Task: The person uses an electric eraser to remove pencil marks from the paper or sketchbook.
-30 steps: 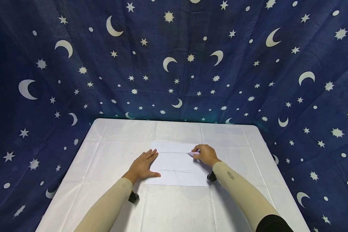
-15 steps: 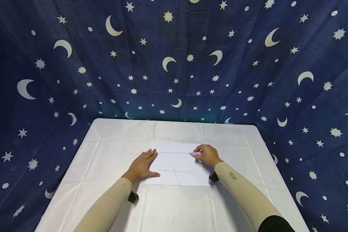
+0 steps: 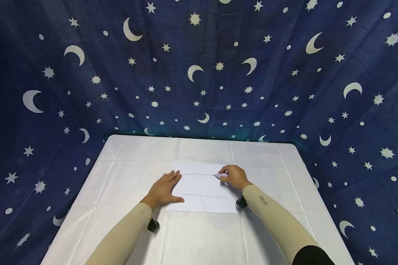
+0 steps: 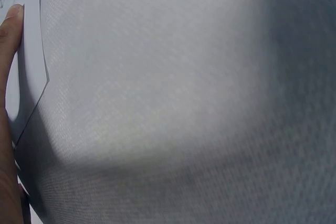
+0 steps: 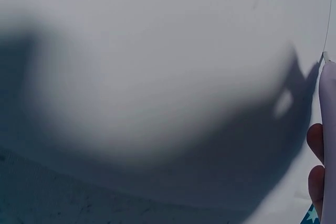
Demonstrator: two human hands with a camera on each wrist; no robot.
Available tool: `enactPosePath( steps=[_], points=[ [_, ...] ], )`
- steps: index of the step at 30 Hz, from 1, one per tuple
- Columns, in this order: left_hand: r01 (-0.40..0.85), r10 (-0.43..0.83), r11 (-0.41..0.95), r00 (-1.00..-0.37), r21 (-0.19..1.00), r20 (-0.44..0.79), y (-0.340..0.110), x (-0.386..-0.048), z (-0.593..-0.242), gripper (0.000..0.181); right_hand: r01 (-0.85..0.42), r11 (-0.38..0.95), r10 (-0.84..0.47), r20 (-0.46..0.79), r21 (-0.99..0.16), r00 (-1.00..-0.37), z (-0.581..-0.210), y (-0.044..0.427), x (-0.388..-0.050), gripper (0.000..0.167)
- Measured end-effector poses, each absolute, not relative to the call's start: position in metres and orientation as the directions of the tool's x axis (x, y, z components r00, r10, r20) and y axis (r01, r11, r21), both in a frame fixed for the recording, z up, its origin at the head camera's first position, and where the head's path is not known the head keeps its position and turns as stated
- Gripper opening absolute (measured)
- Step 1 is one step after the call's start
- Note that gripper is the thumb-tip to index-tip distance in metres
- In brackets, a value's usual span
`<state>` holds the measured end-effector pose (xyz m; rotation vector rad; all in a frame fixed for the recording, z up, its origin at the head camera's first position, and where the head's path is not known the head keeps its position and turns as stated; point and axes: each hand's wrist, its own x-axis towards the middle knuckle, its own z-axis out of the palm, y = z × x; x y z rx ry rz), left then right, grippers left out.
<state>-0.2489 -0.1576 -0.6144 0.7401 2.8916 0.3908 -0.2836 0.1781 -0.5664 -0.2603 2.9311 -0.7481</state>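
Note:
In the head view my right hand [image 3: 236, 177] grips a lilac utility knife [image 3: 221, 175], its small tip at the right end of a long thin line on a white sheet of paper [image 3: 199, 186]. A grey blade-like tip and the body of the utility knife [image 5: 328, 119] show at the right edge of the right wrist view, with two fingertips [image 5: 315, 140] against it. My left hand [image 3: 162, 189] rests flat across the paper's left edge, fingers spread. Its thumb [image 4: 13, 22] lies on the paper in the left wrist view.
A second, fainter line [image 3: 202, 195] runs across the lower part of the paper. A creased white cloth covers the table [image 3: 136, 154]. Behind it hangs a dark blue curtain [image 3: 172, 73] with moons and stars. A small black camera [image 3: 153, 225] sits at the left wrist.
My right hand shifts slightly right with the utility knife, then back left along the upper line. My left hand stays in place on the paper.

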Motion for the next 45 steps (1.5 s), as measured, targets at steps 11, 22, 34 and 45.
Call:
enactPosePath(
  steps=[11, 22, 34, 45],
  points=[
    [0.463, 0.499, 0.836, -0.865, 0.294, -0.058, -0.157, -0.249, -0.615, 0.111, -0.145, 0.870, -0.197, -0.062, -0.471, -0.978, -0.566, 0.174, -0.284, 0.019],
    [0.460, 0.500, 0.836, -0.863, 0.298, -0.069, -0.160, -0.248, -0.613, 0.111, -0.131, 0.872, -0.181, -0.063, -0.472, -0.981, -0.568, 0.183, -0.283, 0.019],
    [0.460, 0.496, 0.840, -0.866, 0.286, -0.063, -0.158, -0.249, -0.615, 0.111, -0.141, 0.865, -0.197, -0.068, -0.481, -0.978, -0.566, 0.174, -0.283, 0.019],
    [0.455, 0.487, 0.843, -0.872, 0.288, -0.049, -0.158, -0.249, -0.617, 0.112, -0.142, 0.870, -0.193, -0.061, -0.472, -0.979, -0.566, 0.182, -0.282, 0.019]
  ],
)
